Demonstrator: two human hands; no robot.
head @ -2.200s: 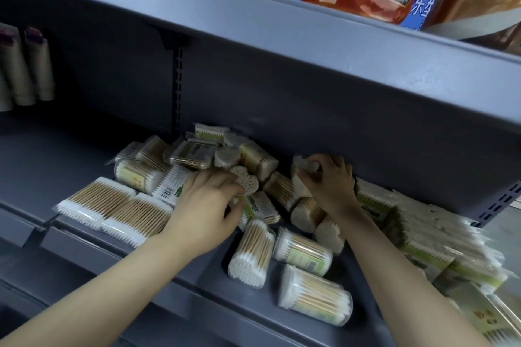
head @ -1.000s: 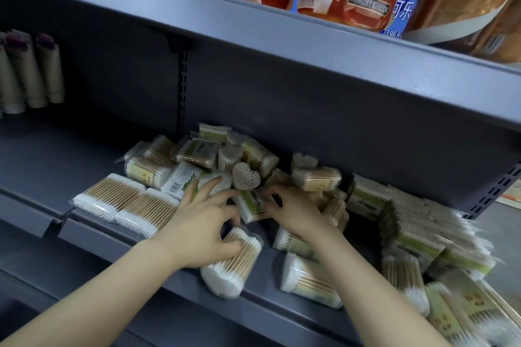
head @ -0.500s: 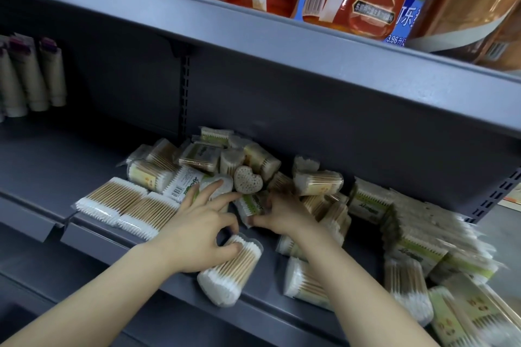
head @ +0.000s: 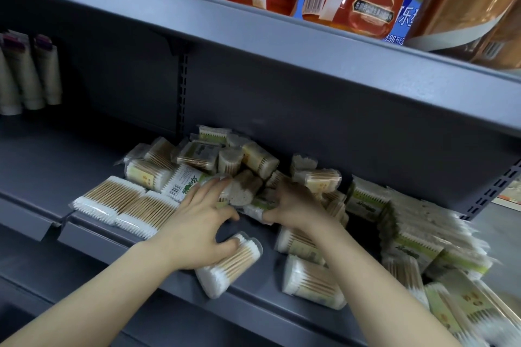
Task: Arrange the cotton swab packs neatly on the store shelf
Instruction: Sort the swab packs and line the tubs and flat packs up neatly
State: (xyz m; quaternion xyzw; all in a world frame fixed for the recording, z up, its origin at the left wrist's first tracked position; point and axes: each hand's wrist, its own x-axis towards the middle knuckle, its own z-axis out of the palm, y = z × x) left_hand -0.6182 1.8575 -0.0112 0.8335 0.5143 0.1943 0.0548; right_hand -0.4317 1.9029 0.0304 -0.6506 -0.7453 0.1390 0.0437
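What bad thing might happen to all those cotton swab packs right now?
1. The round pack under the left hand sticks out over the shelf edge; if the hand lifts, it may roll off.
2. Both hands reach into the jumbled pile; the right hand tugging one pack could topple others.
3. The flat packs at the right lean forward and might slide down.

Matt grey metal shelf [head: 84, 160]; glossy plastic packs [head: 228, 267]
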